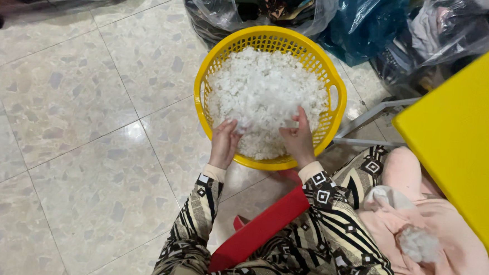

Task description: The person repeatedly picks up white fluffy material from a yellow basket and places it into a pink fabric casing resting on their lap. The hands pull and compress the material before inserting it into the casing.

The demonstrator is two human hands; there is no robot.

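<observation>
Worn on the head, looking steeply down and slightly forward. Close over both hands: left hand (223, 143) and right hand (299, 137) just below frame centre, inside the near rim of the yellow basket (272, 39). Patterned sleeves (317, 236) running in from the bottom edge, nearest the lens. Tiled floor (72, 123) filling the left half. Far edge cut across plastic bags (367, 21). Right edge clipped by a yellow desk (467, 143), seen from above at an angle. Only one view, so nothing shared with another.
</observation>
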